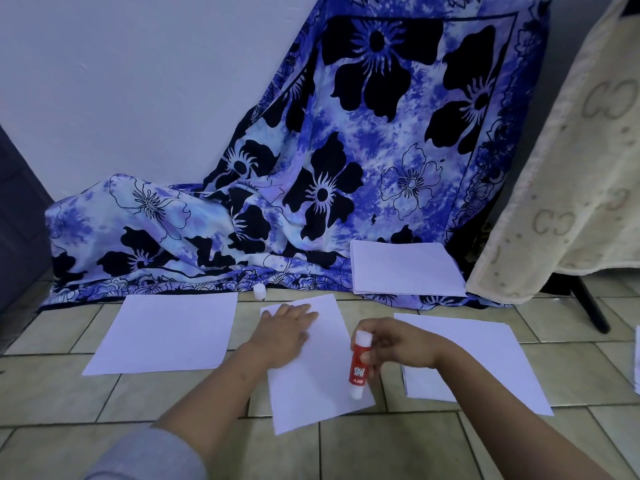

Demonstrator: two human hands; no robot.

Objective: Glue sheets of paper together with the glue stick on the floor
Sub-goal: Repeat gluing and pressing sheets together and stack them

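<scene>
A white sheet of paper (311, 386) lies on the tiled floor in front of me. My left hand (284, 330) rests flat on its upper left part, fingers spread. My right hand (398, 342) grips a red glue stick (359, 365), held upright and uncapped, its white tip touching the sheet near the lower right corner. The small white cap (259, 292) stands on the floor beyond the sheet. Another single sheet (166, 334) lies to the left. More sheets (485, 362) lie to the right.
A stack of white paper (405, 268) sits on the edge of a blue flowered cloth (311, 168) draped against the wall. A cream blanket (571, 168) hangs at the right over a dark stand leg (592, 310). Tiled floor (381, 452) spreads near me.
</scene>
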